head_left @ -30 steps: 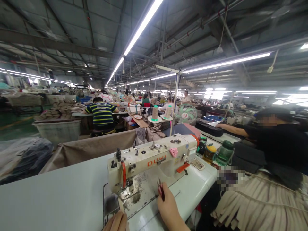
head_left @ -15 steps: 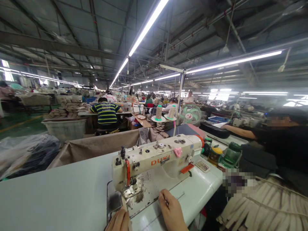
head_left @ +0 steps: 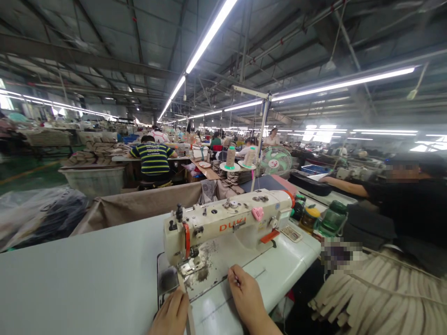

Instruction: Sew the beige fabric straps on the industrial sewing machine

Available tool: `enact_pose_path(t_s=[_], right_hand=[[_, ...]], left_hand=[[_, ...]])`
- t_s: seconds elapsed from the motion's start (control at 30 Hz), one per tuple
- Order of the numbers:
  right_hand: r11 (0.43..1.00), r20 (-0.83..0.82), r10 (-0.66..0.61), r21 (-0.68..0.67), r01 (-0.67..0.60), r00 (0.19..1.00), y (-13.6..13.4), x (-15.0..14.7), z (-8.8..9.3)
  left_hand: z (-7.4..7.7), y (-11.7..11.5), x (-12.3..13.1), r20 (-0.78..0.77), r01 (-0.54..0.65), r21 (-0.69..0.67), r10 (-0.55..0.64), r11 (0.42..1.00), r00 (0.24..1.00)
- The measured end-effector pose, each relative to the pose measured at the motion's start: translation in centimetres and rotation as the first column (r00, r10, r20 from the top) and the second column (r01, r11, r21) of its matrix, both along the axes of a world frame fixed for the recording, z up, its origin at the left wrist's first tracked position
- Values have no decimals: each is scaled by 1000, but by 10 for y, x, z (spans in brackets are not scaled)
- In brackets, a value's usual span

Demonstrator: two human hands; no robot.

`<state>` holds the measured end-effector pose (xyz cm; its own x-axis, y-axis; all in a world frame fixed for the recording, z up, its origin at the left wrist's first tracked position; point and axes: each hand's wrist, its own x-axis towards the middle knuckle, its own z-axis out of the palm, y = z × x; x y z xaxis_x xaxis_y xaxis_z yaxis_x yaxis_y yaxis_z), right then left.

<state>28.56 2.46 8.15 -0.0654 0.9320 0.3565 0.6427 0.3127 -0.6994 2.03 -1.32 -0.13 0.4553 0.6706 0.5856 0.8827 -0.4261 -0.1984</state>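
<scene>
Narrow beige fabric strip (head_left: 190, 321): lies on the near side of the metal presser foot (head_left: 190, 266), far end close to it; under or just beside, I cannot tell. My left hand (head_left: 171, 314) rests over it, fingers together; thumb hidden, so clamping unconfirmed. My right hand (head_left: 246, 293) is curled shut around a small dark object (head_left: 237, 280), too little exposed to identify.

Progress (judged): strip is in place by the foot; the length towards me appears unworked. No finished stitching discernible.

Outward: cream "DUKI" sewing machine (head_left: 226, 216), pale green tabletop (head_left: 87, 274); right, tied bundle of beige fabric strips (head_left: 377, 293), co-worker in black (head_left: 412, 200).
</scene>
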Motion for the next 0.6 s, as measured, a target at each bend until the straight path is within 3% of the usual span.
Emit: enact_pose_path(t_s=[0.23,0.6], right_hand=[[999,63,9,-51,-5,998,2,1,0],[993,84,20,-116,-11,996,3,0,8]], left_hand=[[63,-28,24,105,-107,-349,153,931,983],[96,-31,29,95,-108,-407,160,907,982]])
